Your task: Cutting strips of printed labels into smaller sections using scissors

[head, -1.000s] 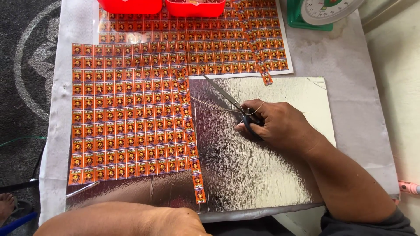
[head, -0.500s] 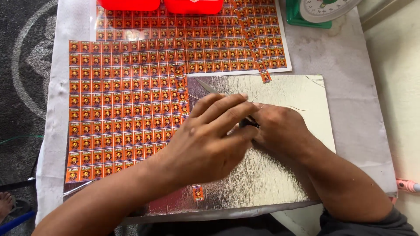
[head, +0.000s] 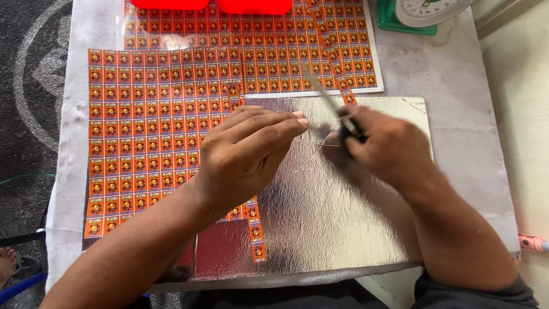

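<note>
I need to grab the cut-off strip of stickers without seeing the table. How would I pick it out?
Find the silver board in the middle of the table. Along its left part, below the left hand, a narrow strip one sticker wide runs down onto the foil. Unlike the sheet beside it, it has one column.

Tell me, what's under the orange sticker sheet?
The orange sticker sheet lies on a shiny silver board and white cloth. The left hand hides the sheet's right edge, so what's beneath there can't be seen.
</note>
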